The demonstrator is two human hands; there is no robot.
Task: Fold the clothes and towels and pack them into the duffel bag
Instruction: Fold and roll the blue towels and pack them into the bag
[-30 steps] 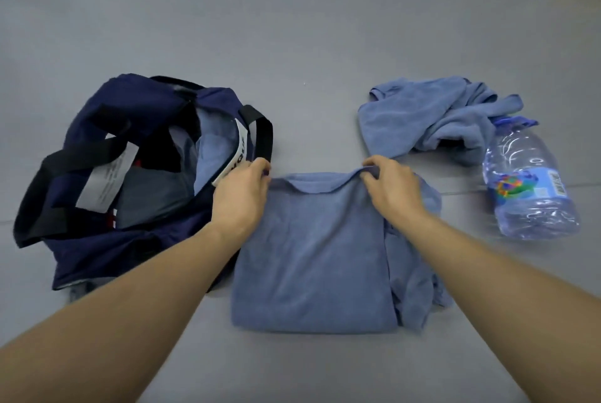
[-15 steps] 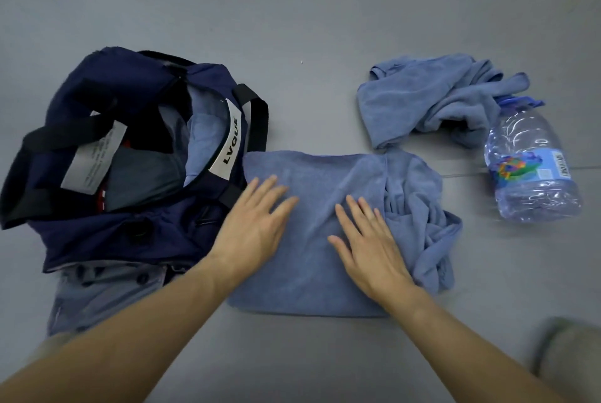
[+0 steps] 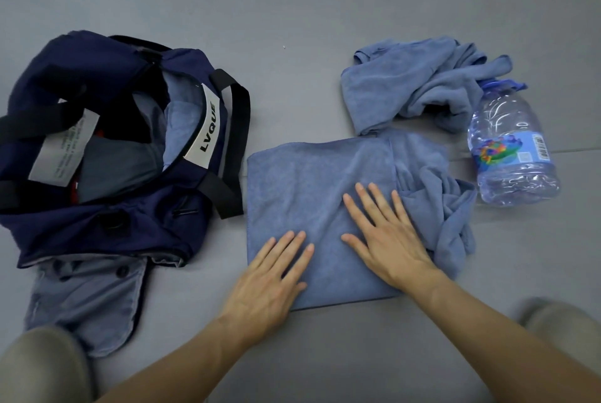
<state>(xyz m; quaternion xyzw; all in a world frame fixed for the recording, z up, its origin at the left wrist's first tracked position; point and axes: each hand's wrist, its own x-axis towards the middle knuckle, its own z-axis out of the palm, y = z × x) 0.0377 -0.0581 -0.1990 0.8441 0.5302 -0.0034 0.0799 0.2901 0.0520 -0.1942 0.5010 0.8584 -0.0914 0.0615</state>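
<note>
A folded blue towel lies flat on the grey floor in front of me, its right side still bunched. My left hand presses flat on its near left corner, fingers straight. My right hand lies flat on the towel's middle right, fingers spread. To the left, the navy duffel bag stands open, with grey and blue cloth inside and black handles. A second blue towel lies crumpled at the far right.
A large clear water bottle lies on its side to the right of the towels. A blue-grey garment pokes out from under the bag's near side. My knees show at both bottom corners.
Both hands let go of the towel's far edge after the fold, flattened on it, and slid back toward me. The left hand now sits on the near corner.
</note>
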